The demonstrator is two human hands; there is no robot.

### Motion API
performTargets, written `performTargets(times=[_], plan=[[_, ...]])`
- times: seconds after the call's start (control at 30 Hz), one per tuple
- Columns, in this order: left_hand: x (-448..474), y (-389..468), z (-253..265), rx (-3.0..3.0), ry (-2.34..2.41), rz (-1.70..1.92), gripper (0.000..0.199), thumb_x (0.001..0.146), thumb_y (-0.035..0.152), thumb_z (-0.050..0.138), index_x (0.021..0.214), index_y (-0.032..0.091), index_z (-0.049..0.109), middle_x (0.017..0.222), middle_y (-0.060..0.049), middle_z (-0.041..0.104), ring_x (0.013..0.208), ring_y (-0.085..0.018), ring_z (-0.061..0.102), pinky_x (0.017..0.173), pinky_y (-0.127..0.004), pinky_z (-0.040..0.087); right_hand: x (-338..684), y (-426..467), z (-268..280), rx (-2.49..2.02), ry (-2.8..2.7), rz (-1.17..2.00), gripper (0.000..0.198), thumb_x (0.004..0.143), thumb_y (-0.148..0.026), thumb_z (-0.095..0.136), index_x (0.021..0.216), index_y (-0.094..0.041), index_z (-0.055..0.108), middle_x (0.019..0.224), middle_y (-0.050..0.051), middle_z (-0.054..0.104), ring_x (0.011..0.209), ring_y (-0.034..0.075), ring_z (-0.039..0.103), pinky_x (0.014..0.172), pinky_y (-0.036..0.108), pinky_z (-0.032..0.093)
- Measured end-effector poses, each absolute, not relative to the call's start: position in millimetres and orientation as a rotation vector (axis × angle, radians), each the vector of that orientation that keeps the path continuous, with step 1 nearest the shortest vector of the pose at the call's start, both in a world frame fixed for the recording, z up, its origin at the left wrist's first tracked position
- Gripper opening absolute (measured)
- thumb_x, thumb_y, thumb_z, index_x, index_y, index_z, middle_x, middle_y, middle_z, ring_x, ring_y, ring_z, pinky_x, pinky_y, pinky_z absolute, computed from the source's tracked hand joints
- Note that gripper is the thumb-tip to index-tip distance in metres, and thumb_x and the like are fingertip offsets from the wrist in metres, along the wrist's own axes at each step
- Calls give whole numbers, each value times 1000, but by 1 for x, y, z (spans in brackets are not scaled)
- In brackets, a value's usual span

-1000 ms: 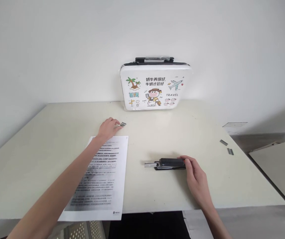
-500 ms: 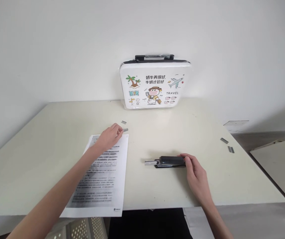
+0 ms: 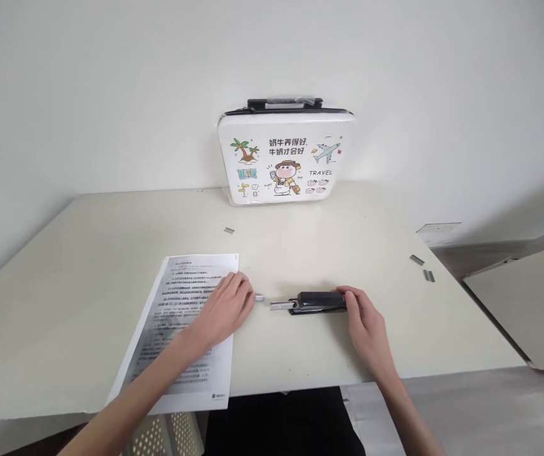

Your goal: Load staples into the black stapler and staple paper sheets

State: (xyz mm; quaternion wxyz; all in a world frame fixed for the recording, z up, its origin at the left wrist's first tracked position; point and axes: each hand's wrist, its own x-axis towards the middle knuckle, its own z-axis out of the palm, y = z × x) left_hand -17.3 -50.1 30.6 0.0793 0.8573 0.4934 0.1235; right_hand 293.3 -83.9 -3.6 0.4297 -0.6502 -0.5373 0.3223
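My left hand point(image 3: 228, 303) pinches a small strip of staples point(image 3: 259, 297) at its fingertips, just left of the stapler's tip. The black stapler point(image 3: 319, 300) lies on its side of the table facing left, its metal staple tray point(image 3: 280, 305) sticking out of the front end. My right hand point(image 3: 365, 326) is closed round the stapler's rear end. Under my left hand and forearm lies a printed sheet of paper point(image 3: 190, 380), partly covered by them.
A white cartoon-printed case point(image 3: 285, 158) with a black handle stands against the wall. One loose staple strip point(image 3: 229, 230) lies in front of it. Two more, an upper strip point(image 3: 417, 259) and a lower strip point(image 3: 429, 276), lie near the table's right edge.
My left hand has taken the staple strip off the table beyond the paper and brought it right and nearer, to the stapler's front. My right hand keeps its hold; the view has shifted slightly.
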Motion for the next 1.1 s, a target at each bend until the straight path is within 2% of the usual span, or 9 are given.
performTargets(times=[0.13, 0.27, 0.4, 0.5, 0.67, 0.8, 0.97, 1.1], plan=[[-16, -44, 23, 2741, 1504, 321, 37, 111, 30, 32, 93, 19, 62, 105, -12, 62, 96, -28, 59, 88, -46, 49, 294, -83, -4, -1621, -1336, 807, 46, 106, -58, 41, 115, -23, 70, 127, 11, 74, 114, 26, 69, 98, 38, 52], [-23, -39, 23, 2809, 1468, 303, 43, 110, 48, 37, 94, 19, 64, 107, -15, 64, 98, -31, 59, 89, -48, 49, 295, -83, -5, -1617, -1340, 813, 45, 107, -57, 42, 116, -24, 69, 128, 10, 74, 114, 26, 68, 98, 38, 52], [-26, -40, 23, 2707, 1533, 412, 46, 106, 61, 44, 108, 20, 65, 112, -14, 65, 105, -32, 59, 95, -49, 48, 294, -83, -5, -1609, -1340, 818, 45, 108, -57, 40, 117, -23, 69, 128, 11, 74, 114, 26, 68, 97, 38, 52], [-22, -40, 21, 2637, 1515, 462, 37, 108, 53, 46, 117, 22, 63, 115, -12, 65, 107, -30, 60, 95, -47, 49, 294, -83, -4, -1610, -1340, 824, 45, 108, -57, 41, 116, -23, 69, 128, 11, 74, 113, 26, 68, 97, 38, 52], [-11, -39, 19, 2576, 1439, 535, 23, 110, 37, 46, 106, 23, 64, 112, -8, 67, 104, -27, 64, 92, -43, 51, 294, -83, -1, -1627, -1343, 813, 46, 107, -57, 40, 117, -23, 70, 127, 10, 74, 113, 26, 69, 95, 38, 53], [-8, -45, 25, 2352, 1439, 621, 20, 111, 39, 46, 109, 24, 60, 109, -5, 71, 98, -23, 69, 87, -38, 54, 293, -81, -1, -1613, -1348, 795, 46, 107, -57, 40, 116, -23, 70, 125, 11, 75, 110, 25, 70, 93, 37, 54], [-2, -54, 38, 2137, 1428, 709, 25, 111, 39, 44, 128, 29, 58, 114, -3, 73, 96, -20, 72, 87, -35, 57, 294, -78, -2, -1584, -1343, 807, 45, 108, -56, 40, 117, -22, 69, 125, 11, 75, 111, 26, 69, 95, 38, 53], [5, -60, 43, 2148, 1361, 763, 25, 110, 39, 46, 123, 31, 66, 106, -2, 74, 89, -19, 71, 84, -34, 58, 294, -79, -2, -1579, -1336, 812, 43, 108, -55, 41, 117, -23, 69, 127, 11, 74, 112, 26, 69, 96, 39, 52]])
